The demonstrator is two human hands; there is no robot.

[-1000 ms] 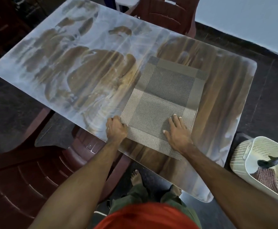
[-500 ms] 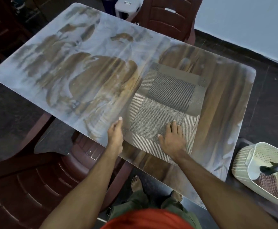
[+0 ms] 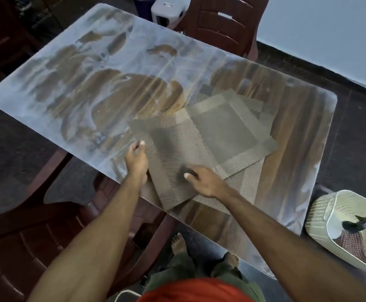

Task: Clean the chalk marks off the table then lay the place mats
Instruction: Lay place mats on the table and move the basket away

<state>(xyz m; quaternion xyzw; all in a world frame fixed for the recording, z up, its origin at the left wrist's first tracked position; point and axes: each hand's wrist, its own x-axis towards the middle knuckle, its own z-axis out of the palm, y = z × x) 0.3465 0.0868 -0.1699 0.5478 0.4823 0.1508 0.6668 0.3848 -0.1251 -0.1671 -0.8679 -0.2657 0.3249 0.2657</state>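
Woven place mat (image 3: 169, 153) skewed, both hands (image 3: 137, 159) gripping it

- The place mats (image 3: 201, 147) are motion-blurred, and their overlap hides how many there are.
- The right hand (image 3: 201, 182) hides its fingers (image 3: 187, 174) beneath its back.
- The basket (image 3: 321, 216) is cut off at the right edge.
- The dark object (image 3: 359, 222) inside it cannot be identified.

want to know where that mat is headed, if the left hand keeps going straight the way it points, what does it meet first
The left hand points up and away over the table. Beyond the place mat it holds lies only smeared tabletop; the way looks free, though depth is unclear.
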